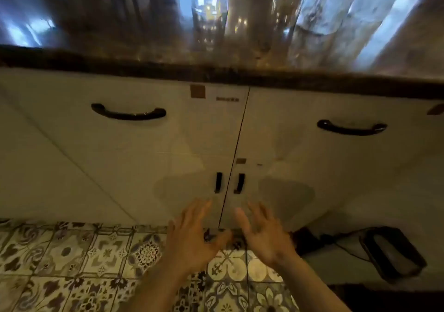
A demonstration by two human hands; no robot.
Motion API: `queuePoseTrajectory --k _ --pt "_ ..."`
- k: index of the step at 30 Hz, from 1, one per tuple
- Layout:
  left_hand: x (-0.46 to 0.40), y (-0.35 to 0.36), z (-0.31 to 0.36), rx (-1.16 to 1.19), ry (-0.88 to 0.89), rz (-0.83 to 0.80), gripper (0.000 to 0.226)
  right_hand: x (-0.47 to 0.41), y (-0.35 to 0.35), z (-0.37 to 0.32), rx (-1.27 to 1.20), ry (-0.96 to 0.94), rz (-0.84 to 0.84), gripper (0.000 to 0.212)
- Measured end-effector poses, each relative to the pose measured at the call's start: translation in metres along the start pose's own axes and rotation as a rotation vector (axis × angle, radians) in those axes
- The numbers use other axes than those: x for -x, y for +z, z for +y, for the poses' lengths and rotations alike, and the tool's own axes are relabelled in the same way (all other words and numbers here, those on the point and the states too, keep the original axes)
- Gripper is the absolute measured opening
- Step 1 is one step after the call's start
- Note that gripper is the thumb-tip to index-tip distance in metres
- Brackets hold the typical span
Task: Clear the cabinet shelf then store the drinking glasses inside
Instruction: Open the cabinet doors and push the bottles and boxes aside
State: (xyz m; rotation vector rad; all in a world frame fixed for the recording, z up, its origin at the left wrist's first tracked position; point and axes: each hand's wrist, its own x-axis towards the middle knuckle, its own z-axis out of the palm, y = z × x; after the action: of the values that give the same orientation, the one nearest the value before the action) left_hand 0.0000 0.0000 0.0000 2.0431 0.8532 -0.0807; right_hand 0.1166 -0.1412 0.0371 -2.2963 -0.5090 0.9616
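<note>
Evidently the task is at its very start: both cabinet doors (168, 167) are closed, so the shelf inside is hidden and nothing has been cleared. The person's left hand (192, 237) and right hand (262, 237) reach forward side by side, slightly apart, fingers spread and empty, just below the two small vertical door handles (229, 183) at the centre seam. The next move likely calls for hooking a handle with each hand and pulling the doors outward. Above, two drawers carry curved dark handles (128, 113) beneath a dark countertop edge (216, 71). The countertop itself is badly blurred; glassy shapes (209, 11) there may be the drinking glasses, but that cannot be confirmed. Patterned floor tiles (72, 263) lie below, with a dark object (394, 254) on the floor to the right.
</note>
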Motion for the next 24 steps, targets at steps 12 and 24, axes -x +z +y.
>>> queuePoseTrajectory --k 12,24 --pt "-0.075 0.054 -0.018 0.631 0.065 -0.079 0.108 -0.077 0.042 0.002 -0.901 -0.002 0.107 0.075" --pt "0.040 0.056 -0.065 0.499 0.109 -0.049 0.100 0.031 0.066 0.059 -0.663 0.009 0.131 0.073"
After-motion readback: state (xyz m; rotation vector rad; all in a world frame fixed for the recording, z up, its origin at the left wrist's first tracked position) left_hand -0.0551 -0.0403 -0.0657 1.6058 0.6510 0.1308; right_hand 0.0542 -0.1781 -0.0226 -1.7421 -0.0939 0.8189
